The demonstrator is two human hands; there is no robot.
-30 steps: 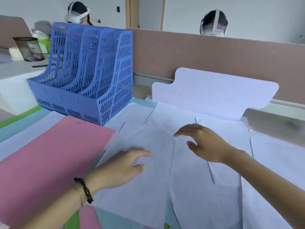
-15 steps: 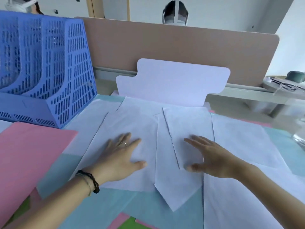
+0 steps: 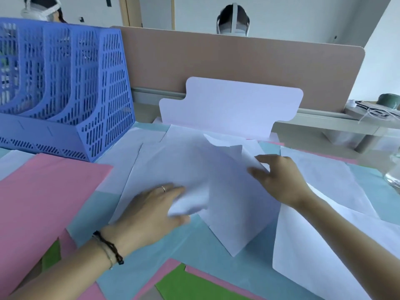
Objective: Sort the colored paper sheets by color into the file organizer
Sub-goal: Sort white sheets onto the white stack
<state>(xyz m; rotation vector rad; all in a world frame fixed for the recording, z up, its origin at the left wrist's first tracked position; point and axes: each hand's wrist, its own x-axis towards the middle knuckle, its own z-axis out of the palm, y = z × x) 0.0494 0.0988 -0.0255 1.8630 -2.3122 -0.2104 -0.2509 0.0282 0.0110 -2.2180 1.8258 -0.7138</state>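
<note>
One head-worn wide-angle view, looking forward and down from close above the surface.

The camera sits at the person's head and faces ahead across the surface (image 3: 151, 276) toward a tan partition (image 3: 216, 63) that runs across the upper half of the frame. It is near enough that both forearms enter from the bottom edge, with the left hand (image 3: 149, 215) at lower centre and the right hand (image 3: 279, 178) at centre right. The blue file organizer (image 3: 65, 89) fills the upper left, its left side cut off by the frame edge. Wide-angle bending shows toward the borders. This is the only view, so no part of the scene is shared with another.
</note>
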